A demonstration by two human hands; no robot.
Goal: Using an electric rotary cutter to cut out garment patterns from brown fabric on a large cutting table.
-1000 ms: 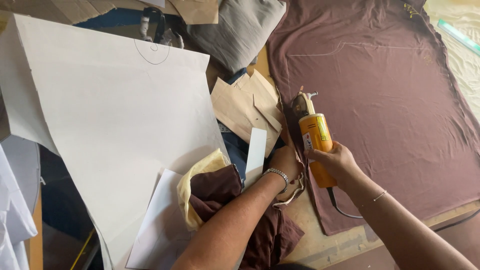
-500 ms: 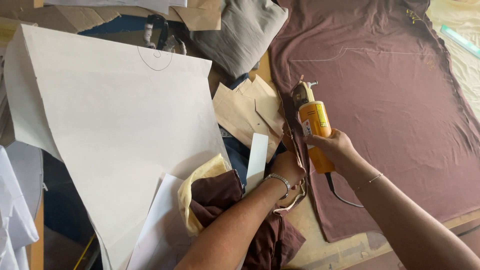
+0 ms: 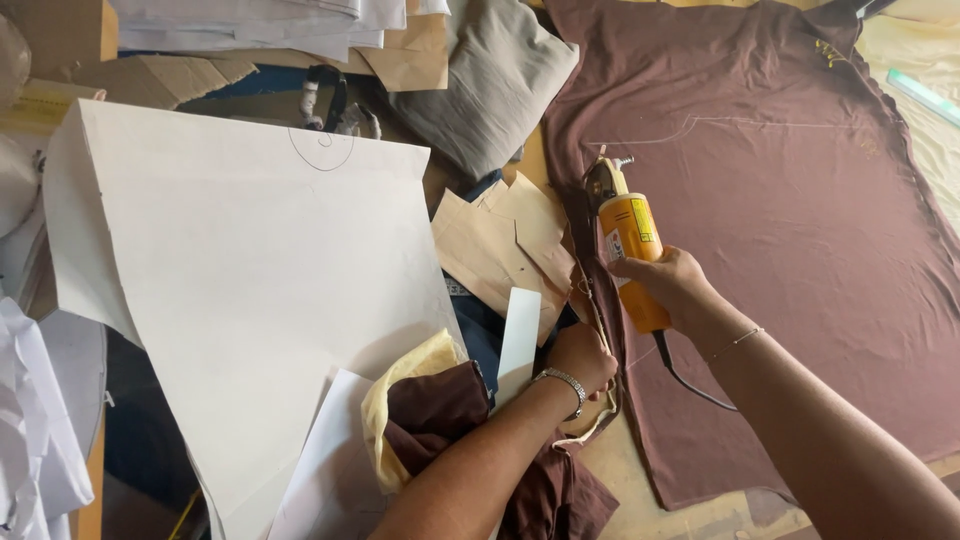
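Note:
My right hand grips an orange electric fabric cutter whose blade end sits on the left edge of a brown cloth spread flat on the table. A chalk line is drawn across the cloth's upper part. A black cord trails from the cutter's rear toward me. My left hand, wearing a metal wrist bracelet, is closed on the cut strip of cloth edge just left of the cutter.
A large white paper pattern lies to the left, with tan paper pieces beside it. Crumpled brown and yellow fabric lies under my left forearm. Grey fabric and stacked papers sit at the back.
The cutter has advanced away from me along the brown cloth's left edge. My left hand followed, keeping hold of the cut strip.

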